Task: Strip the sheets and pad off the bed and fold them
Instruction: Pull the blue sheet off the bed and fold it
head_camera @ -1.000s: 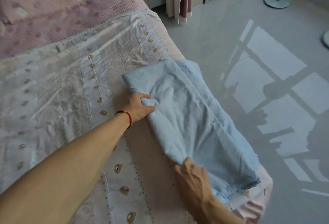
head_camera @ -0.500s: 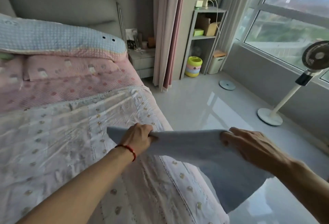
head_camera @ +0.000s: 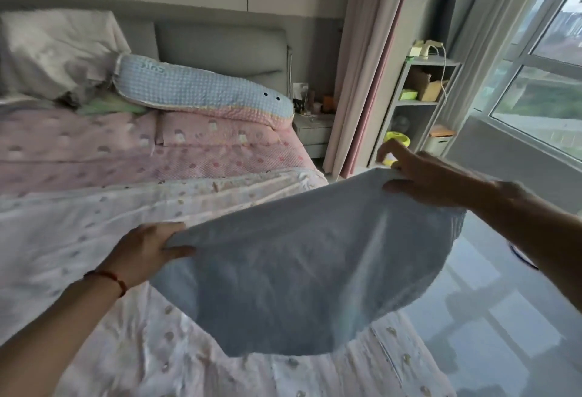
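We hold a pale blue sheet (head_camera: 299,273) up in the air between our two hands, its top edge stretched from one to the other and the rest sagging in a blurred curve over the foot of the bed (head_camera: 94,239). Our left hand (head_camera: 143,248), with a red cord at the wrist, pinches the lower corner with thumb over the cloth; our right hand (head_camera: 431,176), higher and further out, grips the other corner, one finger lifted free. Under and beyond the left hand lies a white dotted cover (head_camera: 157,343), then a pink printed sheet (head_camera: 126,157), a long blue-and-pink bolster (head_camera: 201,91) bearing small stitched letters we cannot read, and a grey headboard (head_camera: 220,46). Past the right hand stand pink curtains (head_camera: 362,81), a grey shelf unit (head_camera: 422,91), a window (head_camera: 541,81), and below it a glossy grey floor (head_camera: 491,318).
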